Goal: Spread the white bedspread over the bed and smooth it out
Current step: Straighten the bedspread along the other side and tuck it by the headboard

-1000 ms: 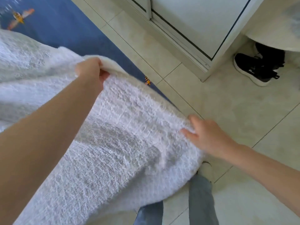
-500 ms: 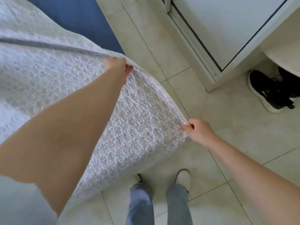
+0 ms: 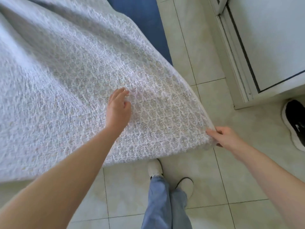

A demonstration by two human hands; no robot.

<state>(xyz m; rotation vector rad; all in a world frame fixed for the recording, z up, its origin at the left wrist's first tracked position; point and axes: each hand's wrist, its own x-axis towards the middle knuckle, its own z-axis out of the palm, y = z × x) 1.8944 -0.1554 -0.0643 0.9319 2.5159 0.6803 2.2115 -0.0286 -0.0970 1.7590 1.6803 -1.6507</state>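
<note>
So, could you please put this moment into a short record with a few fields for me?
cloth: white quilted bedspread with a grey leaf pattern, draped, its corner hanging over the floor
left hand: left hand open, fingers straight, over the bedspread's top; contact unclear
right hand: right hand pinches the bedspread's corner edge
under cloth: blue sheet showing past the far edge
floor: pale tiled floor
nearby: black sneaker with white sole at right; white cabinet door above it
</note>
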